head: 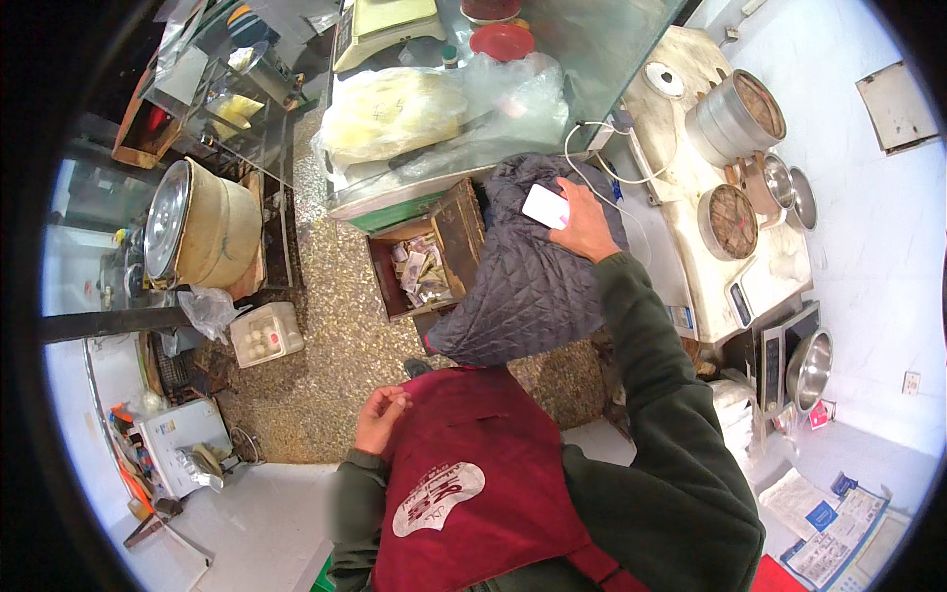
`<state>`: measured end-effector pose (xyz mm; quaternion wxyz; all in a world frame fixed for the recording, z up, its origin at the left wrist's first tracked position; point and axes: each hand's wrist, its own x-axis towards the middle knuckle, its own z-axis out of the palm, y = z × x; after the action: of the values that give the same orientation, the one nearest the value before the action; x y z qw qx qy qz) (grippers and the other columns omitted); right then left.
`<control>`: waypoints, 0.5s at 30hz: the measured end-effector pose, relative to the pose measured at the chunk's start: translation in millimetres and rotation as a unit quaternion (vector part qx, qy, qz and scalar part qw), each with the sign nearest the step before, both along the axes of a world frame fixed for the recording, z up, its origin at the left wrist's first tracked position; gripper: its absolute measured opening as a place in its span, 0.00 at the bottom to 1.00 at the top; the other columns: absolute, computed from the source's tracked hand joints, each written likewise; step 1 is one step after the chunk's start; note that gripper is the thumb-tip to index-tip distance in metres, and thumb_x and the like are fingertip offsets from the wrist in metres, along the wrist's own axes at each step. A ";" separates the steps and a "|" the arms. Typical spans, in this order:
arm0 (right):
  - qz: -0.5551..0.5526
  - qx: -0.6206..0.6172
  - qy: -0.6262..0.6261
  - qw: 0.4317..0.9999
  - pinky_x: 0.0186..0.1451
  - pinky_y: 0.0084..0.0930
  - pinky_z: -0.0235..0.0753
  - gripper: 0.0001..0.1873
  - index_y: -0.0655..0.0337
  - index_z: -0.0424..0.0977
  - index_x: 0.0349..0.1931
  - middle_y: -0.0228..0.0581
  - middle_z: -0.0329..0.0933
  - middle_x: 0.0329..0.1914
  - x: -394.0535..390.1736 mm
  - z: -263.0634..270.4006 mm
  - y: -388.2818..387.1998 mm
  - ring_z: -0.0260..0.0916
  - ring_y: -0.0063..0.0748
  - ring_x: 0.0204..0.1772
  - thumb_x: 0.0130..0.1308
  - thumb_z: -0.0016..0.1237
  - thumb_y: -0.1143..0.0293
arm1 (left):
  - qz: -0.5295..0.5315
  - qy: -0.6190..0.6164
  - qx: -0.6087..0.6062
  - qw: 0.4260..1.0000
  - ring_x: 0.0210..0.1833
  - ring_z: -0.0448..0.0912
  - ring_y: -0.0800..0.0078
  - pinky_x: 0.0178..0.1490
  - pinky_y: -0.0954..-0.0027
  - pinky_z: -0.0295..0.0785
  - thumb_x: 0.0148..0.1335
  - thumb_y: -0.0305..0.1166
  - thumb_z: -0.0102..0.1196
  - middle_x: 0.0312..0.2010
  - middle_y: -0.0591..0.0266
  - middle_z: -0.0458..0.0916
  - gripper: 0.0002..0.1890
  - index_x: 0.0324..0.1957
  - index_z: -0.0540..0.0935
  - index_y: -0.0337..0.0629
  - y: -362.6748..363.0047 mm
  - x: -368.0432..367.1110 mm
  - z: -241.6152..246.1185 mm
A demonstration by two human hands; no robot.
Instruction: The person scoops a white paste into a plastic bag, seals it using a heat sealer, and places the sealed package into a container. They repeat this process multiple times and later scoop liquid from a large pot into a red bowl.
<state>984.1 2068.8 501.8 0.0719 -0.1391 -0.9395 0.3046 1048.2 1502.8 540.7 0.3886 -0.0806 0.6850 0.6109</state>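
Note:
My right hand is reached forward and grips a white smartphone, its fingers and thumb at the right edge. Beneath it spreads a dark grey quilted cloth, which looks like a padded jacket or cover. My left hand is beside the dark red apron, its fingers loosely curled; I see nothing in it. Left of the quilted cloth is a wooden drawer or box holding crumpled banknotes. A white cable runs near the right hand.
Plastic bags and a weighing scale lie on the counter ahead. Right, a worktop bears bamboo-lidded steamers and another scale. Left stand a large lidded pot and a plastic tub of eggs.

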 end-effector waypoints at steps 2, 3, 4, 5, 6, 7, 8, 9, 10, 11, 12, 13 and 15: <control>-0.005 0.000 0.008 1.000 0.70 0.54 0.69 0.54 0.58 0.60 0.77 0.53 0.73 0.65 2.1 9.4 -1.0 0.69 0.60 0.70 0.47 0.74 0.66 | 0.010 0.000 0.011 1.000 0.52 0.85 0.73 0.61 0.68 0.80 0.77 0.27 0.61 0.51 0.60 0.87 0.12 0.58 0.80 0.36 -6.3 -1.0 0.3; -0.017 -0.003 -0.017 1.000 0.71 0.54 0.69 0.55 0.58 0.60 0.77 0.54 0.73 0.66 3.2 15.8 -5.2 0.68 0.61 0.70 0.47 0.74 0.65 | 0.010 0.006 0.014 1.000 0.52 0.85 0.73 0.61 0.68 0.79 0.77 0.27 0.60 0.51 0.60 0.87 0.12 0.58 0.80 0.36 -9.9 -1.5 0.9; -0.013 0.029 0.014 0.999 0.73 0.52 0.69 0.49 0.61 0.64 0.74 0.54 0.73 0.69 6.8 24.1 -10.9 0.68 0.61 0.72 0.50 0.75 0.67 | 0.009 0.012 0.018 1.000 0.53 0.85 0.73 0.62 0.68 0.79 0.77 0.28 0.60 0.51 0.60 0.87 0.12 0.59 0.80 0.36 -13.6 -2.5 1.5; -0.015 0.011 0.076 0.997 0.71 0.50 0.71 0.45 0.62 0.67 0.71 0.54 0.75 0.66 10.0 32.3 -22.3 0.71 0.59 0.70 0.52 0.74 0.67 | 0.009 0.012 0.030 0.999 0.53 0.85 0.73 0.62 0.68 0.79 0.78 0.28 0.60 0.51 0.60 0.87 0.12 0.59 0.80 0.36 -17.3 -4.2 2.5; -0.021 -0.006 0.121 0.992 0.70 0.48 0.73 0.40 0.64 0.70 0.68 0.53 0.77 0.64 11.6 40.8 -37.2 0.73 0.57 0.68 0.54 0.73 0.68 | 0.003 0.026 0.016 1.000 0.53 0.84 0.73 0.62 0.68 0.79 0.78 0.28 0.60 0.51 0.60 0.87 0.13 0.60 0.80 0.36 -20.7 -6.8 3.4; -0.028 -0.022 0.174 0.984 0.68 0.46 0.74 0.36 0.65 0.73 0.65 0.53 0.79 0.61 15.3 48.7 -57.2 0.76 0.55 0.66 0.56 0.73 0.69 | -0.004 0.032 0.007 0.999 0.54 0.84 0.73 0.62 0.68 0.79 0.78 0.29 0.60 0.52 0.60 0.86 0.14 0.60 0.80 0.36 -23.6 -9.7 4.4; -0.015 -0.138 0.125 0.982 0.65 0.43 0.77 0.28 0.66 0.77 0.59 0.51 0.82 0.57 18.7 54.1 -85.6 0.79 0.51 0.61 0.60 0.71 0.69 | -0.011 0.038 -0.001 0.999 0.55 0.84 0.73 0.63 0.68 0.79 0.78 0.29 0.60 0.53 0.60 0.86 0.14 0.61 0.79 0.37 -25.6 -13.7 5.1; 0.005 -0.250 0.101 0.963 0.62 0.40 0.79 0.20 0.66 0.80 0.54 0.49 0.84 0.53 20.5 57.5 -119.8 0.82 0.47 0.57 0.64 0.69 0.69 | -0.020 0.038 0.019 0.999 0.56 0.84 0.73 0.63 0.68 0.79 0.79 0.29 0.59 0.54 0.60 0.86 0.15 0.62 0.79 0.37 -26.3 -19.0 5.1; 0.039 -0.309 0.042 0.949 0.60 0.38 0.80 0.17 0.66 0.81 0.52 0.47 0.85 0.51 24.6 59.4 -158.1 0.83 0.43 0.54 0.67 0.67 0.67 | -0.027 0.039 0.039 0.998 0.57 0.83 0.73 0.63 0.68 0.79 0.79 0.30 0.59 0.54 0.60 0.85 0.15 0.63 0.78 0.38 -25.5 -24.7 3.8; 0.103 -0.376 0.022 0.921 0.57 0.36 0.81 0.14 0.65 0.82 0.51 0.44 0.86 0.48 29.8 59.5 -199.4 0.83 0.39 0.51 0.71 0.64 0.66 | -0.023 0.035 0.053 0.998 0.58 0.83 0.73 0.63 0.68 0.79 0.79 0.31 0.59 0.55 0.60 0.85 0.16 0.64 0.78 0.38 -26.2 -30.9 3.0; 0.157 -0.346 -0.005 0.925 0.57 0.35 0.81 0.14 0.64 0.82 0.52 0.42 0.86 0.50 31.3 57.6 -241.9 0.83 0.37 0.51 0.74 0.61 0.65 | -0.041 0.063 0.064 0.995 0.58 0.82 0.74 0.64 0.68 0.77 0.80 0.33 0.58 0.56 0.61 0.85 0.17 0.65 0.77 0.38 -26.5 -36.7 1.5; 0.237 -0.322 0.001 0.917 0.57 0.34 0.81 0.13 0.63 0.82 0.53 0.39 0.87 0.51 29.5 53.7 -285.6 0.83 0.34 0.52 0.77 0.58 0.63 | -0.047 0.088 0.070 0.993 0.59 0.81 0.75 0.66 0.69 0.76 0.81 0.35 0.57 0.57 0.61 0.85 0.18 0.66 0.75 0.38 -28.3 -43.0 0.0; 0.331 -0.338 -0.096 0.876 0.57 0.31 0.81 0.15 0.64 0.83 0.55 0.38 0.87 0.52 26.6 45.8 -353.7 0.83 0.28 0.51 0.83 0.51 0.61 | -0.083 0.164 0.032 0.982 0.55 0.82 0.74 0.61 0.69 0.77 0.82 0.33 0.54 0.53 0.60 0.85 0.16 0.65 0.75 0.39 -38.8 -58.6 -2.9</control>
<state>1010.6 1715.2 547.7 -0.1747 0.1353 -0.7728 0.5950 989.6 1464.0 537.8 0.3230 0.0901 0.7239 0.6030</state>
